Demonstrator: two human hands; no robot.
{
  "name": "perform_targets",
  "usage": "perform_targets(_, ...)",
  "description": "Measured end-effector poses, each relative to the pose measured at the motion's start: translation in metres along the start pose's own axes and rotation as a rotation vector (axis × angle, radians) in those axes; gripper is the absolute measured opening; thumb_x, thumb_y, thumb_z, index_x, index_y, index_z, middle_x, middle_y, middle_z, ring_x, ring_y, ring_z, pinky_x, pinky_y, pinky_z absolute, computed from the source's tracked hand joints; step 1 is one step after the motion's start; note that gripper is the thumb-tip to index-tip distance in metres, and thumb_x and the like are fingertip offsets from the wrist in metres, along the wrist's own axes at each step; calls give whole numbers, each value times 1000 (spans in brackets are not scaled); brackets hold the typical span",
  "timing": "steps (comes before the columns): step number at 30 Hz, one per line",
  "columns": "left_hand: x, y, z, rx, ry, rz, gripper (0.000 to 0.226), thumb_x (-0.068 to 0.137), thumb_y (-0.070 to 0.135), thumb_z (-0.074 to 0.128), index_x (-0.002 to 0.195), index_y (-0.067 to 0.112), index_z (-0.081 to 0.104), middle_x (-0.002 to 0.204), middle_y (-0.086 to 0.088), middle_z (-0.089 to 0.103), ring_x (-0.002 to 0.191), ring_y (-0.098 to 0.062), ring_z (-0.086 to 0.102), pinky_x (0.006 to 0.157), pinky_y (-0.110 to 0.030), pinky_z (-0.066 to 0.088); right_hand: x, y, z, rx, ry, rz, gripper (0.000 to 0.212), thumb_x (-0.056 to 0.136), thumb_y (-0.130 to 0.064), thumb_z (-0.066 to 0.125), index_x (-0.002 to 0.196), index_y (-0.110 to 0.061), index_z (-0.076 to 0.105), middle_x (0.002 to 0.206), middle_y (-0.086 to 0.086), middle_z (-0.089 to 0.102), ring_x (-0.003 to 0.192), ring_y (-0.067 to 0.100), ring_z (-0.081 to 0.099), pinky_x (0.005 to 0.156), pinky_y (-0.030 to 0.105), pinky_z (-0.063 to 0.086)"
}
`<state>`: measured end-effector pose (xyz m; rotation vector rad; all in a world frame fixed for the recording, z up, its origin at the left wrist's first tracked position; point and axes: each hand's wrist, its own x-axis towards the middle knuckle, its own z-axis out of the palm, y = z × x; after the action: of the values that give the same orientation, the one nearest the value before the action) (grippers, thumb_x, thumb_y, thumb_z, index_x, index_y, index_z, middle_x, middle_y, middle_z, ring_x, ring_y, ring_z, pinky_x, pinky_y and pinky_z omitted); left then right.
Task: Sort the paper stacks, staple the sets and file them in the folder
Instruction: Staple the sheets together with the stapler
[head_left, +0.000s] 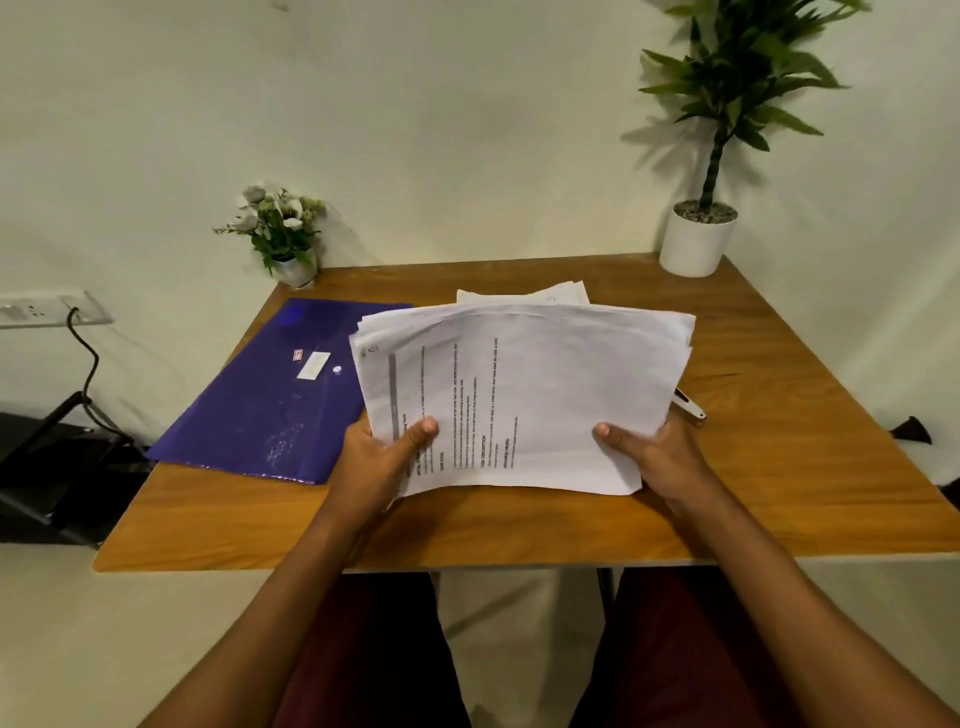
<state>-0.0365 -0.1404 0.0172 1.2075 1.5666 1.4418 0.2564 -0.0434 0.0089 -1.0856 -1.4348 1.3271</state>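
A thick stack of printed white papers (540, 384) is held above the middle of the wooden table (779, 467). My left hand (382, 460) grips its near left corner, thumb on top. My right hand (657, 460) grips the near right corner the same way. More white sheets (524, 293) lie flat on the table behind the stack. A purple folder (270, 395) lies closed to the left, touching the stack's left edge in the view. A stapler (690, 406) pokes out from under the stack's right side, mostly hidden.
A small pot of white flowers (283, 234) stands at the table's back left corner. A tall green plant in a white pot (698, 239) stands at the back right. A wall socket with a black cable (78, 332) is off to the left.
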Motion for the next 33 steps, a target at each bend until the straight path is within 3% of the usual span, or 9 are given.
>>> perform_targets(5,0,-9,-1,-29,5,-68,31,94,29,66,118,9,69,102,-1,79,95,-22,76,73,-33,63,2,8,-2,-66,-32,60,29,84,-21,80,104,-33,64,97,-21,75,100,6,71,77,17,56)
perform_targets(8,5,-8,5,-88,104,-132,33,94,33,67,121,14,68,105,2,78,97,-21,76,78,-40,63,6,2,2,-50,34,118,32,76,-33,82,104,-29,67,103,-12,74,102,15,72,84,30,59)
perform_targets(11,8,-6,14,-235,182,-228,38,91,35,68,125,17,65,109,-2,77,97,-24,76,84,-53,61,8,-7,8,434,138,144,42,84,-23,77,123,-14,66,119,6,74,110,25,71,86,39,61)
perform_targets(13,5,-1,27,-303,244,-281,36,94,32,67,127,19,63,111,-2,76,96,-22,76,80,-50,62,3,-17,21,777,129,165,30,96,-15,63,126,-14,63,121,8,73,109,24,71,89,41,61)
perform_targets(15,-1,5,43,-396,276,-320,27,95,28,67,122,23,64,111,-2,76,92,-19,76,72,-43,63,-3,-22,41,895,100,186,29,98,-17,56,127,-17,61,118,8,74,107,25,71,90,41,59)
perform_targets(21,-21,12,82,-551,247,-453,30,95,29,68,122,16,65,107,-6,78,92,-27,76,75,-49,63,-2,-29,80,666,341,216,28,101,-18,61,129,-14,60,112,8,76,102,28,74,84,45,62)
perform_targets(25,-17,10,59,-565,168,-412,35,94,19,69,129,16,62,115,-6,76,102,-28,74,78,-47,61,2,-31,67,516,309,150,18,103,-14,58,120,-13,63,103,5,78,97,28,75,80,45,62)
perform_targets(28,4,22,18,-372,174,-312,39,91,14,72,128,20,61,112,-3,75,98,-25,75,75,-41,63,6,-31,46,387,232,107,15,103,-12,56,116,-10,65,105,6,78,99,27,75,86,45,61)
perform_targets(33,35,53,-13,37,-208,-202,50,89,13,74,136,19,57,105,-5,78,96,-25,76,83,-44,62,13,-41,27,198,64,26,19,99,-17,63,114,-7,65,102,6,78,98,27,75,83,42,62)
